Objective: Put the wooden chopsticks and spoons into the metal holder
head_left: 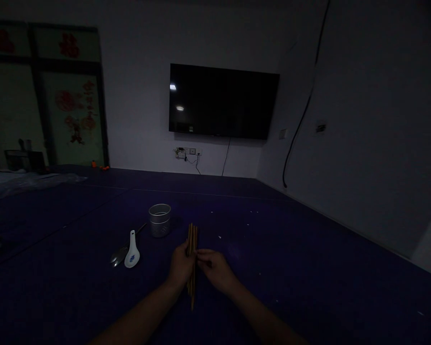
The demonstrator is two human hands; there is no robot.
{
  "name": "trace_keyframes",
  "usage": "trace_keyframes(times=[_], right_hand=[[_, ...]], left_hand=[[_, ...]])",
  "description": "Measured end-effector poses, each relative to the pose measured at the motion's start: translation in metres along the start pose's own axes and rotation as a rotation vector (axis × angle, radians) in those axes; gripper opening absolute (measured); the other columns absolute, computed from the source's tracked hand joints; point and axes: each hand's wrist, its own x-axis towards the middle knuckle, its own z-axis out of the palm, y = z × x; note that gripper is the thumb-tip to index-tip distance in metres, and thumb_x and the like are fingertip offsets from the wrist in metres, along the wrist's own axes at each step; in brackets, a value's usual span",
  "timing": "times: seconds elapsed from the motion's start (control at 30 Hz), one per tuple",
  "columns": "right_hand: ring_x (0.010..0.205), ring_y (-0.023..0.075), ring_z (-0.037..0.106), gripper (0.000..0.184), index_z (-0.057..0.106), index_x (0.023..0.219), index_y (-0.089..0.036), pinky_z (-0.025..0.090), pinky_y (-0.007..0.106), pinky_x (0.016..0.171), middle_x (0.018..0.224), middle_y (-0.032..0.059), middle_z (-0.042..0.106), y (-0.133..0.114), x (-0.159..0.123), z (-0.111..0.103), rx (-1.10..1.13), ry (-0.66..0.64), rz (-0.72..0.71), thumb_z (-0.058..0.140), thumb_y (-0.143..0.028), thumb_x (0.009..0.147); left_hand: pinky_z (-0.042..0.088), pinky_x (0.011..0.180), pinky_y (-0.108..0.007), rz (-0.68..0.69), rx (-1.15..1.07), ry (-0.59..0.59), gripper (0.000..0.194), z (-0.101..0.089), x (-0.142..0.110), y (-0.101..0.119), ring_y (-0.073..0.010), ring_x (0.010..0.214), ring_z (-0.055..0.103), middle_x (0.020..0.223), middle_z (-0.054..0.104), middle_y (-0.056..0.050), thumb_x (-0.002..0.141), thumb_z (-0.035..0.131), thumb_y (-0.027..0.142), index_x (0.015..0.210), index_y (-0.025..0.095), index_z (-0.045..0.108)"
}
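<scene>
A bundle of chopsticks (193, 235) is wrapped in my left hand (180, 263), pointing away from me, with their ends showing above and below the fist. My right hand (215, 269) comes in from the right, its fingertips pinched at the side of the bundle, touching a chopstick there. Beyond and left of the hands stands a perforated metal utensil holder (160, 221), upright. A white ceramic soup spoon (132, 256) with a blue mark lies left of my hands. Beside it rest shiny metal utensils (119, 256), partly overlapped by the spoon.
The dark purple surface (273, 249) carries small white scraps. Crumpled plastic sheeting (36, 182) lies at far left. Small orange objects (94, 164) sit near the door. A television (222, 101) hangs on the far wall; a black cable (301, 115) hangs at right.
</scene>
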Motion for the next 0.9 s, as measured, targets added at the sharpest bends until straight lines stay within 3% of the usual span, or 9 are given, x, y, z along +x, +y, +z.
trace_keyframes(times=[0.27,0.6,0.9], right_hand=[[0.100,0.0211,0.060,0.029,0.072,0.097,-0.024,0.042,0.038,0.094,0.108,0.0057,0.068,-0.009,-0.004,0.001,-0.293,-0.033,-0.077,0.048,-0.014,0.084],[0.102,0.0216,0.059,0.031,0.069,0.105,-0.023,0.043,0.035,0.092,0.109,0.0068,0.067,-0.009,-0.006,0.003,-0.351,-0.047,-0.101,0.051,-0.013,0.083],[0.118,0.0245,0.051,0.040,0.057,0.125,-0.023,0.038,0.039,0.100,0.127,0.0094,0.058,-0.017,-0.009,-0.002,-0.390,-0.116,-0.107,0.055,-0.032,0.086]], left_hand=[[0.045,0.085,-0.029,0.049,0.233,0.032,0.030,0.000,0.002,-0.002,-0.0198,0.094,0.061,0.097,0.068,-0.007,0.072,0.050,0.010,0.099,0.013,0.063],[0.045,0.082,-0.025,0.048,0.349,-0.023,0.029,-0.003,-0.002,0.013,-0.0177,0.092,0.062,0.096,0.068,-0.008,0.074,0.046,0.005,0.095,0.012,0.065],[0.044,0.072,-0.025,0.118,0.506,-0.084,0.026,-0.014,0.005,0.013,-0.0175,0.080,0.063,0.083,0.070,-0.006,0.080,0.046,0.014,0.088,0.014,0.071]])
